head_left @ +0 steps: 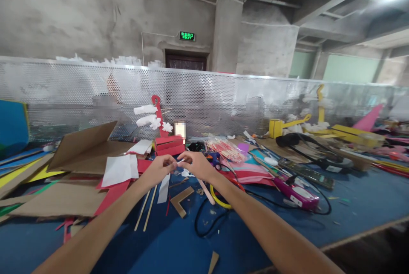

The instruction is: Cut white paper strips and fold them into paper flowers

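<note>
The person stretches both arms forward over the blue table (pixel 179 244), and the two hands meet above its middle part. The left hand (pixel 159 169) and the right hand (pixel 200 165) are both pinched on one small white scrap (pixel 181 161), which sits between the fingertips of the two hands, a little above the table surface; the other fingers are curled in. I cannot tell what material the scrap is. Just behind the hands stands a red cardboard structure (pixel 168 144) with white paper tufts (pixel 147 114) fixed on its upright arm. To the left of the left hand lies a white sheet (pixel 119 169) on red card, and further left is a large brown cardboard (pixel 79 142). Under the hands I see a white strip (pixel 164 188), an L-shaped cardboard piece (pixel 180 200) and two thin wooden sticks (pixel 145 210). To the right lie a clear bag of sticks (pixel 223 148), a yellow ring (pixel 220 200), a black cable (pixel 204 223) and a pink tool (pixel 295 195). A perforated metal screen (pixel 255 99) closes the far side of the table.
</note>
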`<state>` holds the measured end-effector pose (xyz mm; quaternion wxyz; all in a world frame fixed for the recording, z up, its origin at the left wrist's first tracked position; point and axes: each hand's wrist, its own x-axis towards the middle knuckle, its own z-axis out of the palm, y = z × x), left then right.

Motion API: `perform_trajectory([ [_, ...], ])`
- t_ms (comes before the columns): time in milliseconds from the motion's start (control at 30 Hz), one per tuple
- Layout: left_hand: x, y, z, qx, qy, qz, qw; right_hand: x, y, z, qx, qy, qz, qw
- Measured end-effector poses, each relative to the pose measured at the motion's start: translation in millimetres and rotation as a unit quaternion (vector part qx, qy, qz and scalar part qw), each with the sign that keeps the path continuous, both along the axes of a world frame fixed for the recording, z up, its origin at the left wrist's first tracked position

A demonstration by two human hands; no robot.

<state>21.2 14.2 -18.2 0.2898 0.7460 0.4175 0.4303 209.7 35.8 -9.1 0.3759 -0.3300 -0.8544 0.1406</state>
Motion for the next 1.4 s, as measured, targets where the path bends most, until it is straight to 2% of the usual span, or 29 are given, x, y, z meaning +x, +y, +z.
perform_trajectory([
  [100, -2, 5, -3.8, 0.002, -0.002, -0.002, 1.000, 0, -1, -0.1, -0.005, 0.021, 0.000, 1.000],
  [267, -3, 11, -7.7, 0.004, -0.006, -0.017, 1.000, 2, -1, 0.9, 0.006, 0.001, 0.004, 1.000],
  [567, -1, 3, -1.7, -0.005, 0.004, -0.016, 1.000, 5, -2, 4.3, 0.005, -0.061, 0.013, 0.998],
  [833, -6, 13, -10.3, -0.017, 0.012, -0.014, 1.000, 5, -2, 3.0, 0.023, -0.023, 0.000, 0.999],
  [1200, -5, 9, -7.1, 0.008, 0.033, -0.024, 0.999, 7, -5, 5.1, 0.022, -0.096, -0.018, 0.995],
  [1400, -3, 9, -7.6, -0.012, 0.037, -0.023, 0.999, 7, -8, 7.2, 0.015, -0.128, -0.012, 0.992],
])
